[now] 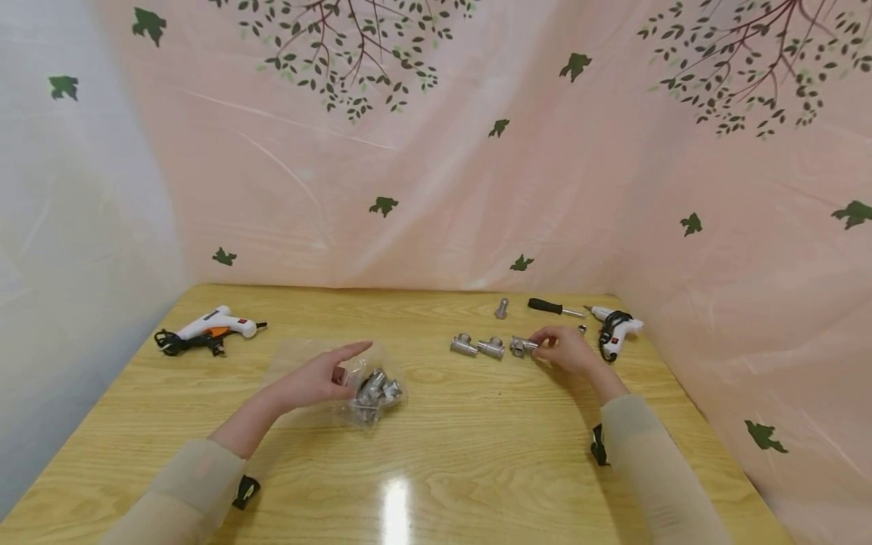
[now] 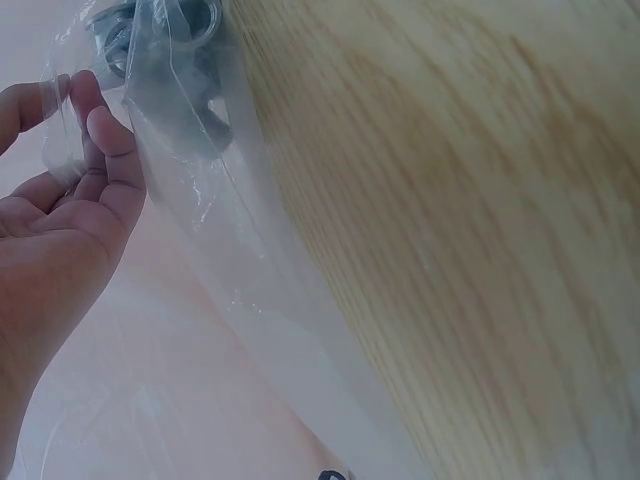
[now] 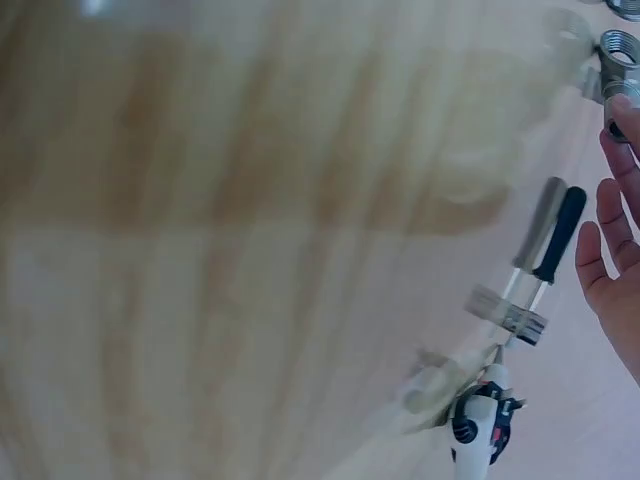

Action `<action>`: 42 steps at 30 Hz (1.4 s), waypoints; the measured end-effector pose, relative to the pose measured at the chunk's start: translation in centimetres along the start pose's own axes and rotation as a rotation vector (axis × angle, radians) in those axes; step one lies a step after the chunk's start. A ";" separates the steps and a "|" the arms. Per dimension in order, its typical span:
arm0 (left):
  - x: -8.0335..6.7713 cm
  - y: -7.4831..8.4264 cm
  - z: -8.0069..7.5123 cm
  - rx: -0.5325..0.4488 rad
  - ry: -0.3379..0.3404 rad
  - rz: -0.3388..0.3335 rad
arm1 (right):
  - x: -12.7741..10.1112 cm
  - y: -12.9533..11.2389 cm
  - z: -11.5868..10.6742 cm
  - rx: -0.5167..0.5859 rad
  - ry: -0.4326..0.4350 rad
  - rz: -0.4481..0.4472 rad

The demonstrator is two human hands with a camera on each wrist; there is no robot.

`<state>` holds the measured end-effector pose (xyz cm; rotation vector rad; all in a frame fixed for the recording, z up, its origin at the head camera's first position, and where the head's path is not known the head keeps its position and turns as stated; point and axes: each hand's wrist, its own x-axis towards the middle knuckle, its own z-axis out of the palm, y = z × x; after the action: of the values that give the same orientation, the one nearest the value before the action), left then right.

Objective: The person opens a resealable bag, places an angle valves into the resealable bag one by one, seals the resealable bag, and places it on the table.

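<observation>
My right hand [image 1: 564, 350] pinches a silver metal tee pipe fitting [image 1: 519, 347] at the right end of a short row. Its threaded opening shows in the right wrist view, where the fitting [image 3: 617, 66] is at the upper right. Left of it lie a second tee fitting [image 1: 491, 348] and a third tee fitting [image 1: 464, 345]. My left hand [image 1: 309, 384] is at a clear plastic bag [image 1: 364, 416] with several metal fittings [image 1: 373, 387] inside. In the left wrist view, film of the bag [image 2: 190, 190] passes between the curled fingers [image 2: 118, 165] and covers one fingertip.
A white glue gun [image 1: 214, 324] with a black cord lies at the left. Toward the back right are a metal bolt-like piece [image 1: 502, 308], a black-handled screwdriver [image 1: 546, 306] and another white glue gun [image 1: 616, 333]. Black clips [image 1: 247, 492] show beside both forearms on the wooden table [image 1: 477, 469].
</observation>
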<state>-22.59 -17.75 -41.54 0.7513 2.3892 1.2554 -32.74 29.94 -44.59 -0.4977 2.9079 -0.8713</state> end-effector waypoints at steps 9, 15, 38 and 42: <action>0.0 0.0 -0.1 -0.014 -0.008 -0.001 | -0.3 -2.5 -1.2 -0.079 0.052 -0.126; -0.1 0.1 -0.1 -0.016 -0.009 -0.005 | -0.4 -5.9 -1.6 -0.128 0.075 -0.198; 0.3 0.1 -0.2 -0.048 -0.033 0.007 | 0.0 -19.0 5.4 0.039 0.099 -0.480; 0.3 0.0 -0.2 -0.069 -0.037 0.009 | 0.6 -20.5 7.5 0.077 0.089 -0.481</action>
<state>-22.93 -17.64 -41.45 0.7582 2.3031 1.3090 -26.29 9.69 -39.65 -1.2118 2.8574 -1.0715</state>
